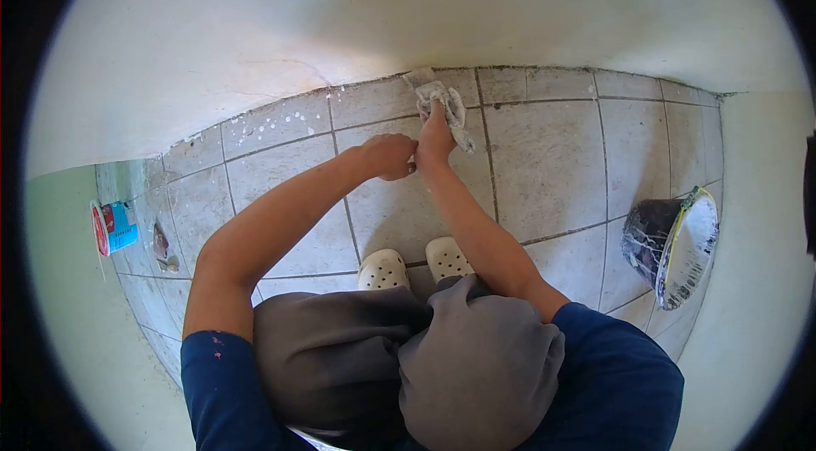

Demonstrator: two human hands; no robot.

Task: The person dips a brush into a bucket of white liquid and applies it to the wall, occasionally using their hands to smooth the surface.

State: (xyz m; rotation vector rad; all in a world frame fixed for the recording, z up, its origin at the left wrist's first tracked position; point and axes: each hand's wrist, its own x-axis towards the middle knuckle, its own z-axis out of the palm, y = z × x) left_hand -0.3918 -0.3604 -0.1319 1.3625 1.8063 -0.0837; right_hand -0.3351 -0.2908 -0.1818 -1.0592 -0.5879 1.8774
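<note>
A crumpled, white-smeared rag [460, 130] is gripped in my right hand [437, 143], low over the floor tiles close to the foot of the wall. From the rag's far end a flat greyish-white piece [418, 77] sticks out toward the wall base. My left hand [390, 156] is closed, its knuckles up and its fingers curled under, right beside my right wrist. What those fingers hold, if anything, is hidden.
White wall [476, 9] rises ahead of the tiled floor [544, 153]. White drips [293, 124] spot the tiles at left. A paint-streaked black bucket [650, 238] stands at right; a blue and red tub [119, 226] at far left. My pale clogs [384, 268] are below my hands.
</note>
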